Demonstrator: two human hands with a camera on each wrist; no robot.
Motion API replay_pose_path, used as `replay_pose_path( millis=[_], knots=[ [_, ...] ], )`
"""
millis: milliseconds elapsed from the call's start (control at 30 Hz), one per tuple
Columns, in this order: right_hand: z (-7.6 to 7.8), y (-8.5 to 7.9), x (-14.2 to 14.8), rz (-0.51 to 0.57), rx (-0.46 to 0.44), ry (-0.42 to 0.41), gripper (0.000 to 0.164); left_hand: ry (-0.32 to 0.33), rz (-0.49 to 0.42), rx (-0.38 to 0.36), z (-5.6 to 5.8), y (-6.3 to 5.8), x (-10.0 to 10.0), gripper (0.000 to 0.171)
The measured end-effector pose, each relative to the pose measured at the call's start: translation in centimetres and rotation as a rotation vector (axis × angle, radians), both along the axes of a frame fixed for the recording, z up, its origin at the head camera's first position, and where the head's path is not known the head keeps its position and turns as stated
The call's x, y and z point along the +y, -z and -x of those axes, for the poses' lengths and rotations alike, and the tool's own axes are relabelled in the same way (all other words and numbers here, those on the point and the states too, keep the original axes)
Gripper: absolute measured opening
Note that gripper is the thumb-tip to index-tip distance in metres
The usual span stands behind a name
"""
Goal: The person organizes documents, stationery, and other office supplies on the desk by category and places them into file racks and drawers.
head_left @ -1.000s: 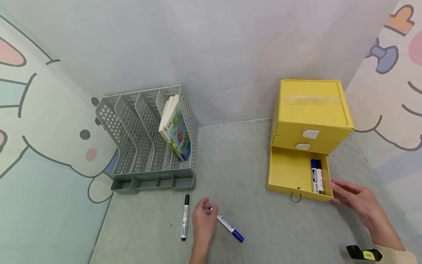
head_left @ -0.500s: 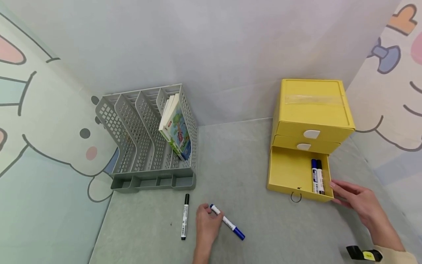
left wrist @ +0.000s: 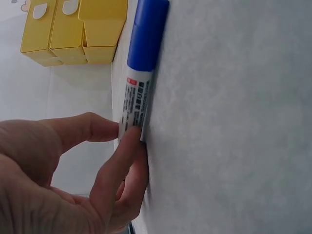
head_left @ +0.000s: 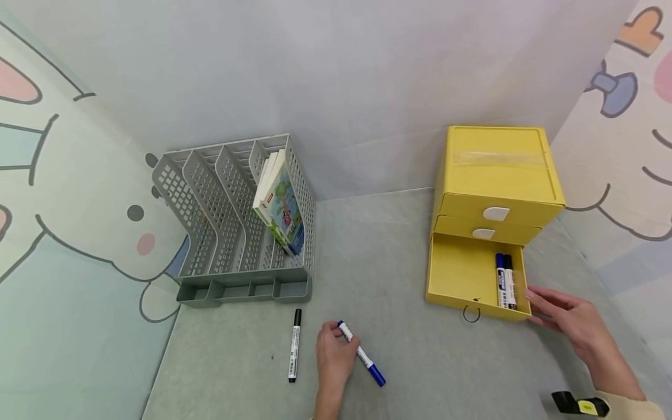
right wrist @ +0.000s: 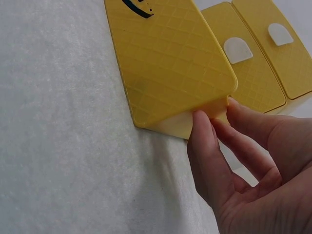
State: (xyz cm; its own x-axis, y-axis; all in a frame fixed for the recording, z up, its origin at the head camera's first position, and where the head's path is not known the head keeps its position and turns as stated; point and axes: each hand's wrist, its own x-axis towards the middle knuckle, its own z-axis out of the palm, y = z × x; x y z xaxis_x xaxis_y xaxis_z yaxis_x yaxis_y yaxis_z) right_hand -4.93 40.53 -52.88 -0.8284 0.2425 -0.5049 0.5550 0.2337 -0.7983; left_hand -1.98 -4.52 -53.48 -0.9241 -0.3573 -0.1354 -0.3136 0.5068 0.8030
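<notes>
My left hand pinches a white marker with a blue cap between thumb and fingers, low at the grey table surface. In the left wrist view the marker's blue cap points away from the hand. A black-capped marker lies on the table left of that hand. At the right, my right hand holds the right side wall of the pulled-out bottom drawer, thumb at the rim and fingers on the outer side. Inside lie a blue-capped marker and a black-capped marker.
The yellow drawer box has two upper drawers closed. A grey perforated file rack stands at the back left, with several books in its rightmost slot and small compartments along its front. Printed cartoon walls border both sides.
My left hand has shifted slightly right along the marker, which has turned a little and now sits pinched between thumb and fingers. The right hand and the drawer stay put.
</notes>
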Motion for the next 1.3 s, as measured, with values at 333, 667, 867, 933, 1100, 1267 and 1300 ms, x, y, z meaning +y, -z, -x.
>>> replay_pose_path(
  millis=[333,667,867,933,1100,1267,1300],
  knots=[
    [0.0,-0.1,0.0,-0.001,-0.001,-0.015,0.079,0.005,-0.121,-0.001,0.4,0.1,-0.6,0.048],
    [-0.1,0.0,0.0,0.018,0.008,-0.005,0.077,0.024,-0.233,0.020,1.5,0.2,-0.6,0.049],
    [-0.1,0.0,0.0,0.033,0.016,-0.007,0.075,0.035,-0.347,0.001,2.1,0.1,-0.3,0.051],
    [-0.2,0.0,0.0,0.033,0.016,-0.007,0.075,0.042,-0.363,0.000,2.4,-0.2,-0.1,0.051],
    [-0.2,0.0,0.0,0.026,0.022,-0.013,0.076,0.071,-0.389,0.013,3.3,-1.0,0.4,0.051],
    [-0.4,0.0,-0.1,0.021,0.036,-0.021,0.074,0.115,-0.400,0.043,4.3,-2.0,1.3,0.048],
    [-0.4,0.0,-0.1,0.022,0.039,-0.020,0.073,0.121,-0.398,0.046,4.5,-2.2,1.6,0.047]
  ],
)
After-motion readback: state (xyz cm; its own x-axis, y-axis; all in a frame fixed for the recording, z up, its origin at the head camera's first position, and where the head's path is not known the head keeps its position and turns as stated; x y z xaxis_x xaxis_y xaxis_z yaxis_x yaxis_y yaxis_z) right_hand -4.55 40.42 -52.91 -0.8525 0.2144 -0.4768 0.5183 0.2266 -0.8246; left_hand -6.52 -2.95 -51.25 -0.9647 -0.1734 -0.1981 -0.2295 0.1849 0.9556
